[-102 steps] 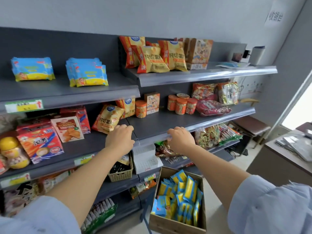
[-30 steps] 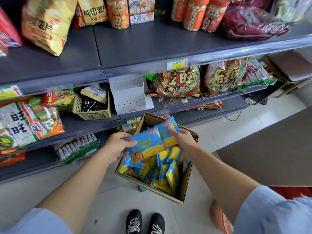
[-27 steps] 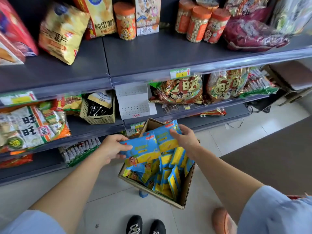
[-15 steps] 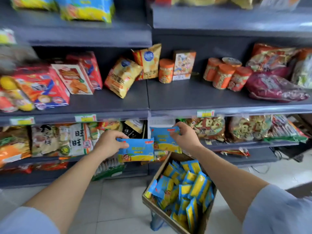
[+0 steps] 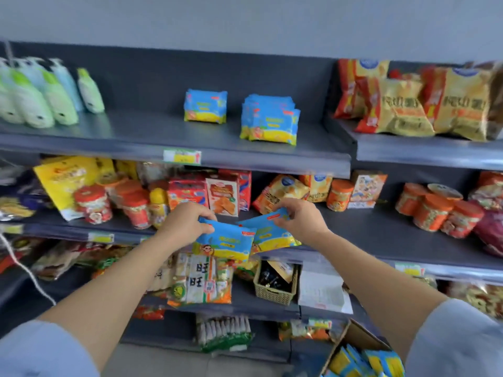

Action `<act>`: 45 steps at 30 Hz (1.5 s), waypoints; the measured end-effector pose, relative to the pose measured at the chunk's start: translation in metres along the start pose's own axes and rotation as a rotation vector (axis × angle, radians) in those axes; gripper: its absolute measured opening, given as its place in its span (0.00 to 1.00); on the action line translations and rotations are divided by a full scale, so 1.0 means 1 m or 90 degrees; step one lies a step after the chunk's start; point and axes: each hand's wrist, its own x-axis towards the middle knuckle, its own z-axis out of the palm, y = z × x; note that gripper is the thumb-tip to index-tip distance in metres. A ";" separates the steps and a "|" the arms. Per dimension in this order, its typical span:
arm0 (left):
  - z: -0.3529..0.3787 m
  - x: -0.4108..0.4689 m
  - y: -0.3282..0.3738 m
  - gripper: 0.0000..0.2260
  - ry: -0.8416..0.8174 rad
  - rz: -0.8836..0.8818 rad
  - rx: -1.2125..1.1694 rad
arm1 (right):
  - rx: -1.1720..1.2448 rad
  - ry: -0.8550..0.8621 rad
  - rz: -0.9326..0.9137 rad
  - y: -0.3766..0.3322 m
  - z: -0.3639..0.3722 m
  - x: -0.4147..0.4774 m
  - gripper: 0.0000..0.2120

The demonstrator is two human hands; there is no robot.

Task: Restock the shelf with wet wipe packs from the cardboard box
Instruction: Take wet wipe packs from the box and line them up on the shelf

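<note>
A small shop is shown. Grey metal shelving (image 5: 136,133) is seen in several tiers above, behind and below the fingers (image 5: 202,213), and every tier is stocked with packaged goods faced outward. Price labels (image 5: 181,156) are fixed to the shelf edges above the fingers and down to their right. Snack bags (image 5: 394,110) are lined up above and to the right. Orange-lidded jars (image 5: 432,210) are ranged in rows level with the fingers on the right, and green bottles (image 5: 40,102) are grouped up to the left. Wet wipe packs (image 5: 268,118) of the kind pinched in the fingers are stacked straight above them. More are held in a cardboard box (image 5: 356,338) below and to the right.
</note>
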 end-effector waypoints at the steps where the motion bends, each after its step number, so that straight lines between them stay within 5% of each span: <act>1: -0.013 0.002 -0.006 0.09 0.012 0.007 0.017 | -0.015 0.002 -0.016 -0.013 0.002 0.007 0.10; 11: -0.125 0.015 -0.061 0.05 0.104 0.057 0.122 | 0.004 0.106 -0.094 -0.127 0.014 0.068 0.04; 20: -0.188 0.065 -0.073 0.05 0.186 0.106 0.041 | 0.048 0.172 -0.172 -0.185 -0.012 0.141 0.05; 29: -0.217 0.146 -0.068 0.06 0.206 0.118 -0.077 | 0.078 0.198 -0.152 -0.184 -0.016 0.238 0.06; 45: -0.209 0.255 -0.086 0.05 0.134 0.076 -0.057 | 0.063 0.151 -0.024 -0.160 0.014 0.358 0.07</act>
